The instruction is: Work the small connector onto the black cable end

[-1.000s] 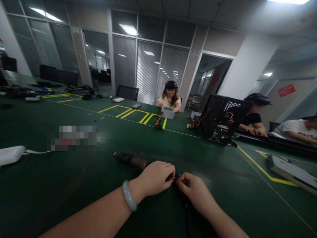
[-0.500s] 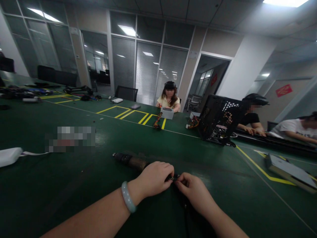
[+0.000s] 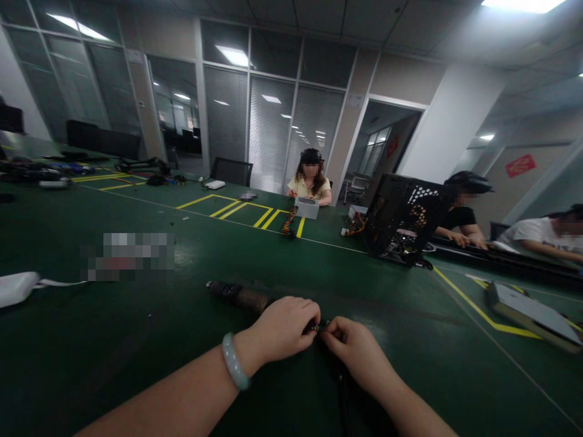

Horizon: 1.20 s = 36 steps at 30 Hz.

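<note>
A long dark rod-shaped object (image 3: 249, 298) with a brownish middle and a silvery tip lies slantwise on the green tabletop, its near end running under my left hand (image 3: 289, 328). The left fingers are curled closed round that end, where a small shiny metal bit peeks out. Close against it, my right hand (image 3: 353, 346) pinches a small black piece (image 3: 324, 325) between thumb and fingertips. The two hands almost meet there. A dark strap or cord (image 3: 341, 379) runs down from below the right fingers toward the bottom edge. What exactly the fingertips grip is mostly hidden.
To the left lies a white block with a strap (image 3: 20, 286). A black computer case (image 3: 401, 218) stands at the right, and a grey flat box (image 3: 532, 312) lies beyond it. Across the table a person sits behind a grey power supply (image 3: 306, 207). Two more people work at right.
Both hands keep the same hold at the same spot. The view has shifted very slightly; nothing else has visibly moved.
</note>
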Motion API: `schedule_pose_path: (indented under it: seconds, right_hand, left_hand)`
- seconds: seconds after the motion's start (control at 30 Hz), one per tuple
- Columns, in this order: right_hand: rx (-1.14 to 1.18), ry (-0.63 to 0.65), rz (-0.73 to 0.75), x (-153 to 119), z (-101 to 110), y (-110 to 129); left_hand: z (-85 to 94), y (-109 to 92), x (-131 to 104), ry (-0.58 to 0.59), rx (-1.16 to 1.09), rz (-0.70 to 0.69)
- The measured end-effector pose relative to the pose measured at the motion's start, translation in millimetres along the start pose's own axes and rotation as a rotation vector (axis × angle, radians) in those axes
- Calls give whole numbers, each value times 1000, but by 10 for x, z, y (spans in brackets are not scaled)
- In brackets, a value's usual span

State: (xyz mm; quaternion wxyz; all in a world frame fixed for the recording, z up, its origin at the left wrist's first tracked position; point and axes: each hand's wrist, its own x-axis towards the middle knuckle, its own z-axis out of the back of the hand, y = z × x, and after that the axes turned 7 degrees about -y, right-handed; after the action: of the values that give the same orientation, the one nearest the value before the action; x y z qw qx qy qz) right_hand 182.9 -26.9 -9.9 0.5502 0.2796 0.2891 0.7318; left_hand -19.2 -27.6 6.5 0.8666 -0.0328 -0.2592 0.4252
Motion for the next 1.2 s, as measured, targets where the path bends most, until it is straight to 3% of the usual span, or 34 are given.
schedule_pose_path:
  seconds: [1.2]
  right_hand:
    - [37, 19, 4, 10, 0, -41]
  left_hand:
    - [0, 11, 9, 3, -41, -40]
